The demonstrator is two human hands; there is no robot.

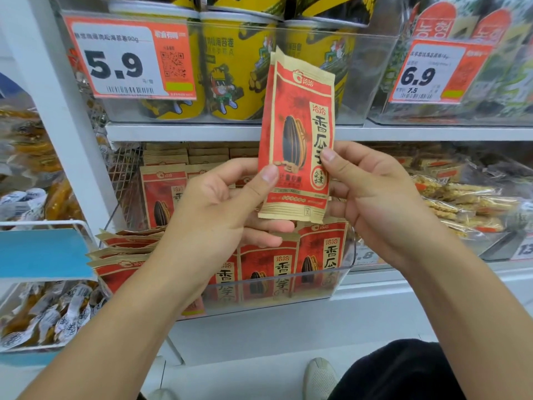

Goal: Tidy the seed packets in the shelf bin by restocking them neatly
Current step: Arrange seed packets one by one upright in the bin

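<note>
one head-worn view, looking forward and slightly down, close to the shelf (184, 131); the bin (317, 280) lies just below it, centre frame, the floor at the bottom edge.

White shop shelving fills the view. A white shelf board (202, 131) runs across the middle. Above it stand yellow tubs (230, 67) behind a clear front with a price tag (129, 57) reading 5.9. Left of the board rises a white upright post (57, 111). Far below the board lies a pale floor (230, 379).
</note>
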